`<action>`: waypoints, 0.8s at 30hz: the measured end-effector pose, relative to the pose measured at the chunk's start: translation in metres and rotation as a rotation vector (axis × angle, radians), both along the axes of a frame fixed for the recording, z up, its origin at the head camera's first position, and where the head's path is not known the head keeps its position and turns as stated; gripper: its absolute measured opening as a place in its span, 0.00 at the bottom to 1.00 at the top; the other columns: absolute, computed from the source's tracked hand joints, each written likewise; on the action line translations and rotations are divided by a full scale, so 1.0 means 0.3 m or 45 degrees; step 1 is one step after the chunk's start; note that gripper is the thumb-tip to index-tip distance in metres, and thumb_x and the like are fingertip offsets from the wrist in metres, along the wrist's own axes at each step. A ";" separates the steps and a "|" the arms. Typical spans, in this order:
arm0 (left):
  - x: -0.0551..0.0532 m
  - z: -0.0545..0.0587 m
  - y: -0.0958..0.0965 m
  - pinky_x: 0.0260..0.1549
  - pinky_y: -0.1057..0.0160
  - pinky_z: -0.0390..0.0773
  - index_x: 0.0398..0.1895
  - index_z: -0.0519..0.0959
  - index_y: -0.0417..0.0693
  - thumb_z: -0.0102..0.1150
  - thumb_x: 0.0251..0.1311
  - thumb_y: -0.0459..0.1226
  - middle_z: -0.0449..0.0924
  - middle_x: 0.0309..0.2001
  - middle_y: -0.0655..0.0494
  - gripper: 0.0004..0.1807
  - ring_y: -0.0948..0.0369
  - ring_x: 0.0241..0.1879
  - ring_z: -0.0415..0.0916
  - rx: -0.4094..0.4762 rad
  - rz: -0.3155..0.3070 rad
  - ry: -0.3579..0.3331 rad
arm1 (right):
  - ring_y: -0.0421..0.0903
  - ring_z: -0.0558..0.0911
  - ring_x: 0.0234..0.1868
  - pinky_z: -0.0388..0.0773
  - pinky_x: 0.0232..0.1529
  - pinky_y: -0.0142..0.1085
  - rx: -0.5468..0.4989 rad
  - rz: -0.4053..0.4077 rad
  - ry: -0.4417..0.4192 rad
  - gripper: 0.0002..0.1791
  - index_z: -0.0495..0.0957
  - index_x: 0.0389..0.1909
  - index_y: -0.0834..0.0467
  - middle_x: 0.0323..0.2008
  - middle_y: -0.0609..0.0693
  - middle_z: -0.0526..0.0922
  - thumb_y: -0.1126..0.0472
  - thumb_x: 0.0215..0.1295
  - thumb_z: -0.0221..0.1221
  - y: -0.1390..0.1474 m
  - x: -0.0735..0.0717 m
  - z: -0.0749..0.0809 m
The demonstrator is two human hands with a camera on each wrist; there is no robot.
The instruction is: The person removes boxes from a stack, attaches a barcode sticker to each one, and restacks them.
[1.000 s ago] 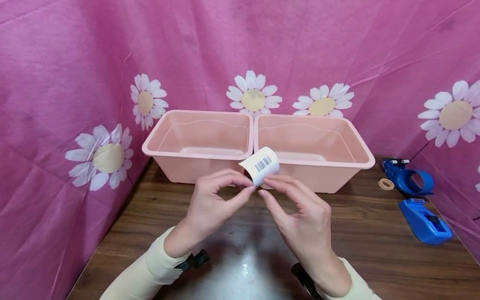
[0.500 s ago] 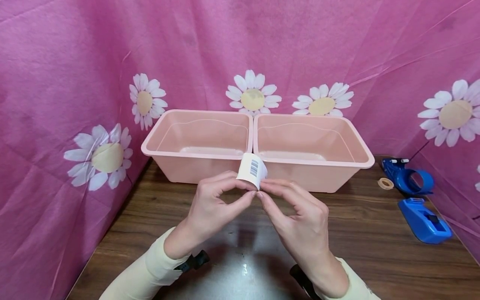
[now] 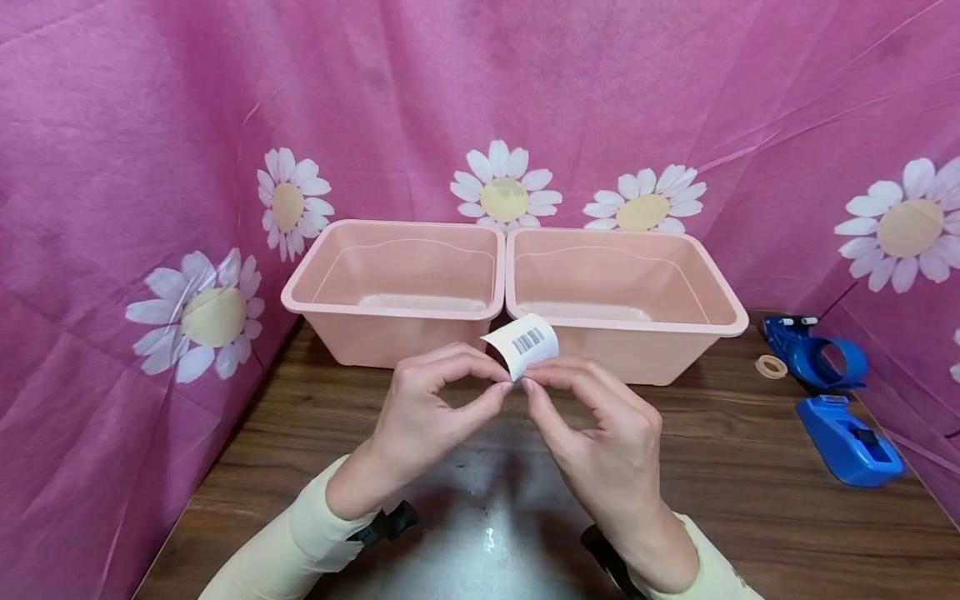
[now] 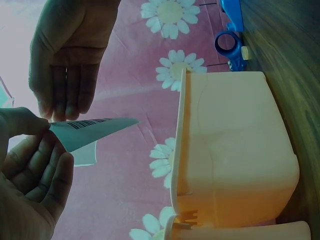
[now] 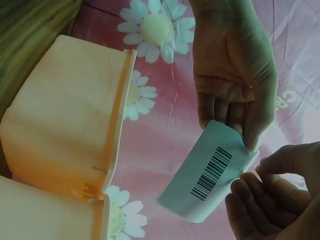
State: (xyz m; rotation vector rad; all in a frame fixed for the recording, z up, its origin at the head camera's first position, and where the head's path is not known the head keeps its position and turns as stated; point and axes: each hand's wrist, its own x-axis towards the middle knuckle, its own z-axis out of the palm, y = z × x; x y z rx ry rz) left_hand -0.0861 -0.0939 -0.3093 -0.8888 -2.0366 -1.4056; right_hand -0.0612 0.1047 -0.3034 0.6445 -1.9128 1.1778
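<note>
A white barcode label [image 3: 531, 343] curls upward between my two hands, in front of the pink bins. My left hand [image 3: 431, 417] pinches its lower corner between thumb and forefinger. The thumb and forefinger of my right hand [image 3: 603, 425] meet at the label's lower edge, close by the left fingertips. In the right wrist view the printed face of the label [image 5: 210, 172] shows its black bars, with the left hand [image 5: 235, 70] above it and the right hand [image 5: 280, 200] at its edge. The left wrist view shows the label [image 4: 90, 131] nearly edge-on.
Two pink bins, left [image 3: 375, 337] and right [image 3: 630, 354], stand side by side on the wooden table [image 3: 720, 467]. A blue tape dispenser [image 3: 851, 446], a blue tape gun [image 3: 813, 354] and a small tan ring [image 3: 772, 367] lie at right. A pink flowered cloth [image 3: 390, 108] hangs behind.
The label swung leftward half a second ago, then back to the right, and sits slightly lower than a second ago. Fingertips shifted a little at its edge; both bins stayed put.
</note>
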 end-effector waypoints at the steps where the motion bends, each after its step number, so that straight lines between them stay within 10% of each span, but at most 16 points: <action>1: 0.001 0.001 0.000 0.47 0.66 0.88 0.39 0.93 0.45 0.78 0.62 0.26 0.94 0.37 0.54 0.06 0.61 0.42 0.90 0.001 -0.002 0.000 | 0.40 0.92 0.42 0.83 0.51 0.19 0.004 0.001 0.009 0.11 0.95 0.42 0.55 0.39 0.47 0.96 0.72 0.61 0.76 -0.001 0.000 0.000; 24: -0.001 -0.006 0.009 0.46 0.66 0.89 0.39 0.94 0.45 0.77 0.62 0.25 0.95 0.38 0.54 0.08 0.61 0.42 0.91 -0.041 -0.038 0.023 | 0.42 0.89 0.39 0.82 0.49 0.21 0.052 0.017 0.021 0.06 0.91 0.37 0.58 0.39 0.48 0.93 0.72 0.64 0.71 -0.007 -0.014 -0.019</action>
